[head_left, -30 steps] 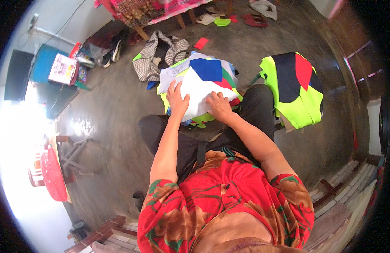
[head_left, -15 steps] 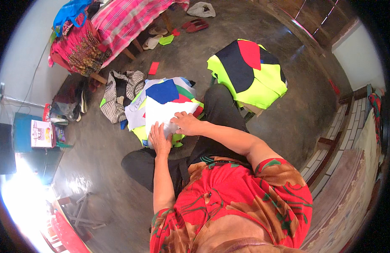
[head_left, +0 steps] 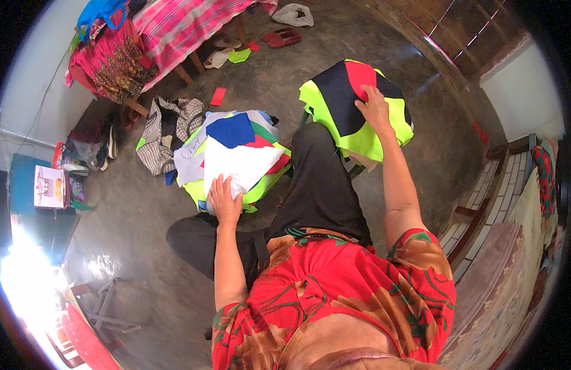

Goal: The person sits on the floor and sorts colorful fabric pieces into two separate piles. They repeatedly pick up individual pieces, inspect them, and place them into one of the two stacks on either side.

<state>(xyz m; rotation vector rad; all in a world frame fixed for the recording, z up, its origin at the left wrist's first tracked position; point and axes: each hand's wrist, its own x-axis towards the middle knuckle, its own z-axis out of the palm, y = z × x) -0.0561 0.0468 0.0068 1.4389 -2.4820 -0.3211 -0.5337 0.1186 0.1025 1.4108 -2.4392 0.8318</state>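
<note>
Head view, starting closest in: red patterned shirt [head_left: 341,290], then dark trousers [head_left: 322,197], knees bent out to the sides. Just past the lap, the left hand [head_left: 224,201] lies palm down with fingers loosely spread on the near edge of a white piece [head_left: 242,163], not gripping it as far as I can see. That piece sits on top of the left pile [head_left: 188,161], with a blue piece [head_left: 230,131] showing just beyond it.

Over past the right knee, the right hand [head_left: 375,111] is on or just above the right pile [head_left: 375,142], half open with fingers slightly bent, tips by the red piece [head_left: 361,77] and the black piece [head_left: 338,102]. Can't tell if it's pinched anything.

Beyond the left pile: checked cloth [head_left: 151,139] and a red scrap [head_left: 218,97] on the floor. Further out, a lime scrap [head_left: 239,56], dark red shoes [head_left: 280,37], and a white bag [head_left: 293,15].
</note>
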